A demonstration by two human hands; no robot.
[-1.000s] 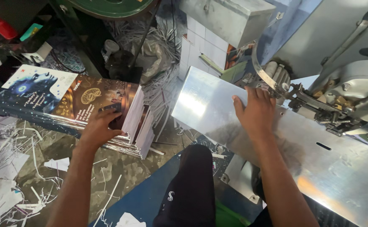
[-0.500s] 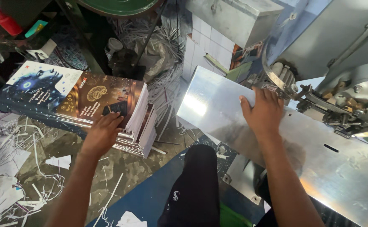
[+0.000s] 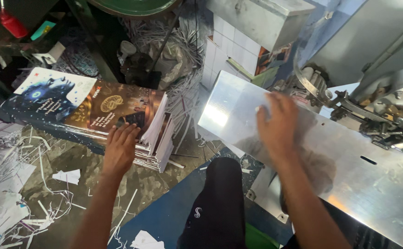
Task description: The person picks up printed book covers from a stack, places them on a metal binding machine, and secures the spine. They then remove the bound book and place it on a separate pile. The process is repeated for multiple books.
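Observation:
My left hand (image 3: 119, 148) rests palm down on the near edge of a stack of printed cover sheets (image 3: 97, 110), dark blue and brown, lying on the floor to my left. The fingers are spread over the top sheet. My right hand (image 3: 277, 123) lies flat and open on a shiny metal machine table (image 3: 349, 180) to my right, blurred by motion. Nothing shows under its palm. Just beyond that hand sits the machine's head (image 3: 385, 106) with rollers and metal arms.
Paper strips and offcuts (image 3: 12, 193) litter the floor at left. My knee in dark trousers (image 3: 217, 203) sits in the middle over a blue surface. A grey metal box (image 3: 261, 18), white tiles and a red bottle (image 3: 12, 23) are farther back.
My left hand has slid back toward the near edge of the stack. My right hand has moved slightly up the metal table toward the machine head.

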